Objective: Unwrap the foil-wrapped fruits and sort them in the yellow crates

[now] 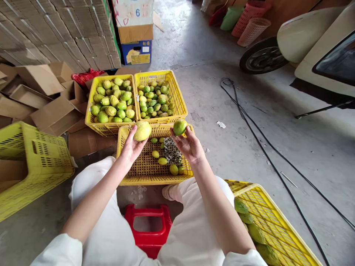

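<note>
My left hand (132, 146) is closed around a large pale yellow lemon (142, 131), held above the near yellow crate (138, 177). In my right hand (191, 147) sits a smaller, greener lemon (180, 127), gripped over the same crate's right side. Inside that crate lie a few loose yellow and green lemons (162, 161) and a heap of crumpled clear wrapping (172, 150). Behind it stand two crates side by side. Larger yellow-green lemons (114, 100) fill the left one, and smaller, greener lemons (156, 107) lie in the right one.
A yellow crate of long green fruit (256, 233) is by my right leg. Another yellow crate (50, 159) stands left, near cardboard boxes (41, 79). A red stool (149, 236) shows between my legs. Black cables (257, 133) cross the floor beside a parked vehicle (310, 44).
</note>
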`<state>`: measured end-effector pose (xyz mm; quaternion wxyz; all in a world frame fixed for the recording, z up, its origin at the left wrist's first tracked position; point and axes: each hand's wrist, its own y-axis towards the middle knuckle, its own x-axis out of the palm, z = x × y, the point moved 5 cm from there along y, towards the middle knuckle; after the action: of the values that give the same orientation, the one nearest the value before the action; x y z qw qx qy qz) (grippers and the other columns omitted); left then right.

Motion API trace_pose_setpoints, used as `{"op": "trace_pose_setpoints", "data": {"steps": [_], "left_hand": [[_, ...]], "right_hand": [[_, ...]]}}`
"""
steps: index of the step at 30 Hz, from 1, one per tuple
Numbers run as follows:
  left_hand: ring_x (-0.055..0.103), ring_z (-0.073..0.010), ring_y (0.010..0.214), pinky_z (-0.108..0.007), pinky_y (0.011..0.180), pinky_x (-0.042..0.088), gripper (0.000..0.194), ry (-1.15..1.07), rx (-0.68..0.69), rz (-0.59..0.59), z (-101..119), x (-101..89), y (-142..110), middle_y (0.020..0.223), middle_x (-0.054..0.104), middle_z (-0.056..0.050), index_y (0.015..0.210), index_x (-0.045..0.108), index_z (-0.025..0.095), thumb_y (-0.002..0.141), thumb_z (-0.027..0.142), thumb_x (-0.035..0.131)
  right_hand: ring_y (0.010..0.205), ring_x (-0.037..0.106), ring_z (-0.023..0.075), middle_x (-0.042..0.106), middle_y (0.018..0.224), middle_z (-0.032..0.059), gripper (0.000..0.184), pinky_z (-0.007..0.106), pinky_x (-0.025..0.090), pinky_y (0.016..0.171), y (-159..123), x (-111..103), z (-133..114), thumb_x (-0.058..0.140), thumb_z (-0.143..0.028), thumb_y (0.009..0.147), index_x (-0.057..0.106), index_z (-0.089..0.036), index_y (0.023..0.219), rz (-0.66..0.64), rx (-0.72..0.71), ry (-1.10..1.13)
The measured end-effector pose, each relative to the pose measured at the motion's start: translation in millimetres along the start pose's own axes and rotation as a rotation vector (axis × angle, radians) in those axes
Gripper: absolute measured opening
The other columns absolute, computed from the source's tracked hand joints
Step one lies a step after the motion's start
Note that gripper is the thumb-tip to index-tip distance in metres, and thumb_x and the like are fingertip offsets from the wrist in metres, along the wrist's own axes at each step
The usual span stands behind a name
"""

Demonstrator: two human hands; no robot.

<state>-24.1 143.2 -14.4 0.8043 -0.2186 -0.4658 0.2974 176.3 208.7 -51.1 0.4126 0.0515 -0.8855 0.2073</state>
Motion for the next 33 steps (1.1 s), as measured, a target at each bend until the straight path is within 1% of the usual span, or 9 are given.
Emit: {"op": "trace_pose_setpoints", "data": {"steps": [3,5,7,9,12,18,25,28,33], "left_hand": [[0.063,-0.0185,0.131,-0.032,0.108,0.054,0.008,-0.001,0.013,0.0,1,-0.4,1,0.121,0.074,-0.002,0.102,0.07,0.025,0.095,0.025,0.067],[0.063,-0.0179,0.13,-0.033,0.109,0.053,0.007,-0.002,0.011,0.004,2,-1.6,2,0.12,0.074,-0.002,0.101,0.07,0.025,0.097,0.026,0.065],[0.065,-0.0185,0.128,-0.034,0.11,0.053,0.008,-0.007,0.004,0.025,3,-3.7,3,0.119,0.074,-0.003,0.102,0.07,0.024,0.096,0.028,0.067],[0.066,-0.0199,0.124,-0.035,0.109,0.054,0.014,-0.019,-0.012,0.047,2,-5.6,4,0.119,0.074,-0.005,0.105,0.07,0.024,0.093,0.03,0.071],[0.069,-0.0208,0.119,-0.036,0.106,0.056,0.022,-0.037,-0.036,0.051,1,-6.0,4,0.117,0.075,-0.006,0.111,0.07,0.023,0.091,0.032,0.073],[0.069,-0.0204,0.12,-0.032,0.102,0.059,0.017,-0.045,-0.035,0.003,1,-1.3,1,0.118,0.075,-0.006,0.111,0.07,0.023,0.096,0.03,0.066],[0.069,-0.0218,0.12,-0.032,0.101,0.059,0.019,-0.026,-0.056,0.02,1,-1.0,1,0.12,0.074,-0.008,0.11,0.069,0.02,0.096,0.032,0.063],[0.067,-0.0234,0.123,-0.033,0.1,0.06,0.023,-0.032,-0.068,-0.004,0,0.0,0,0.124,0.073,-0.01,0.114,0.068,0.02,0.097,0.033,0.062],[0.066,-0.0238,0.126,-0.035,0.103,0.059,0.024,-0.041,-0.045,-0.023,1,1.0,-1,0.123,0.073,-0.009,0.117,0.068,0.021,0.096,0.03,0.064]], "right_hand": [[0.11,0.074,0.0178,0.078,0.107,-0.0045,0.012,0.038,0.063,0.097,-1,0,1,0.075,-0.039,0.088,0.069,-0.033,0.096,-0.009,0.038,0.0],[0.093,0.076,0.0158,0.078,0.097,-0.0043,0.015,0.029,0.066,0.078,0,0,3,0.077,-0.043,0.086,0.069,-0.033,0.094,0.016,0.077,0.011],[0.073,0.073,0.012,0.076,0.086,-0.0058,0.018,0.021,0.062,0.06,0,-1,4,0.078,-0.045,0.085,0.069,-0.032,0.093,0.048,0.096,0.024],[0.062,0.068,0.0097,0.074,0.079,-0.0069,0.018,0.018,0.059,0.053,1,0,3,0.077,-0.046,0.086,0.07,-0.031,0.094,0.074,0.093,0.03],[0.063,0.07,0.0095,0.075,0.08,-0.0055,0.017,0.018,0.061,0.059,1,0,2,0.078,-0.042,0.086,0.069,-0.03,0.095,0.088,0.083,0.005],[0.097,0.077,0.0205,0.08,0.099,0.0014,0.025,0.031,0.067,0.08,-2,-1,-1,0.079,-0.04,0.08,0.066,-0.029,0.099,0.056,0.08,-0.035],[0.081,0.077,0.0143,0.08,0.089,-0.0016,0.018,0.025,0.066,0.079,0,-1,-6,0.077,-0.035,0.081,0.065,-0.029,0.092,0.042,0.005,-0.045],[0.09,0.078,0.015,0.08,0.095,-0.0028,0.018,0.026,0.065,0.083,-3,5,-9,0.076,-0.028,0.078,0.066,-0.03,0.093,0.027,-0.047,-0.039],[0.108,0.076,0.0182,0.079,0.104,-0.0035,0.034,0.03,0.064,0.092,-7,11,-9,0.079,-0.019,0.073,0.068,-0.031,0.103,0.012,-0.078,-0.067]]}}
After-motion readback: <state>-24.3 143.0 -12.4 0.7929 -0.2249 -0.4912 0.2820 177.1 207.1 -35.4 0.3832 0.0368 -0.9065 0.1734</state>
